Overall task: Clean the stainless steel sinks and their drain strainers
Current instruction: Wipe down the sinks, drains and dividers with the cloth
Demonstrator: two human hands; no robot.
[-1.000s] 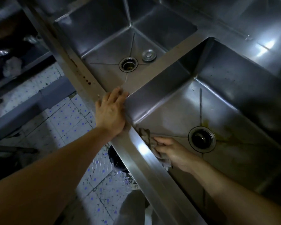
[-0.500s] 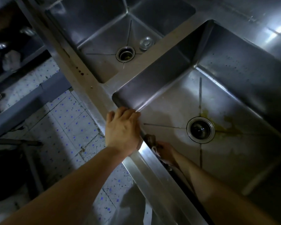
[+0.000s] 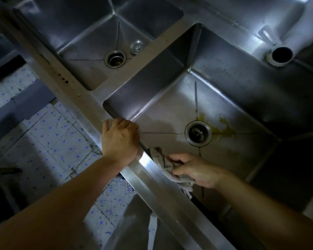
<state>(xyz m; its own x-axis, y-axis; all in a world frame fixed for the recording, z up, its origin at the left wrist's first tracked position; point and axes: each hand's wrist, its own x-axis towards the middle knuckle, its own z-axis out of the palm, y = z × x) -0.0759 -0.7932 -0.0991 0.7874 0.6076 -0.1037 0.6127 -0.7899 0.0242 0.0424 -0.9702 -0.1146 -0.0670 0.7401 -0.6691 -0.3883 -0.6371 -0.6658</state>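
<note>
Since half a second ago my right hand (image 3: 193, 170) has come out from under the front rim (image 3: 163, 179), and the rag (image 3: 167, 166) shows plainly again; my left hand (image 3: 120, 139) has stayed on that rim.

Head view: I grip the rim with the left hand, fingers curled over its inner edge, to brace myself. The right hand's fingers bunch the grey rag and press it against the front wall of the near sink (image 3: 170, 112), low down by the floor. The work looks early. A yellow stain (image 3: 222, 129) spreads just beyond the near drain (image 3: 198, 133), dark specks dot the back wall, and the rag is well short of both. I cannot tell whether a strainer sits in that drain; its mouth is dark. The far sink (image 3: 90, 69) lies beyond the divider, its drain (image 3: 115, 59) holding what seems brown debris, with a round plug (image 3: 137, 46) lying just beside it, both seemingly untouched. The steel is dull and smeared, bright only where light strikes the rim.
</note>
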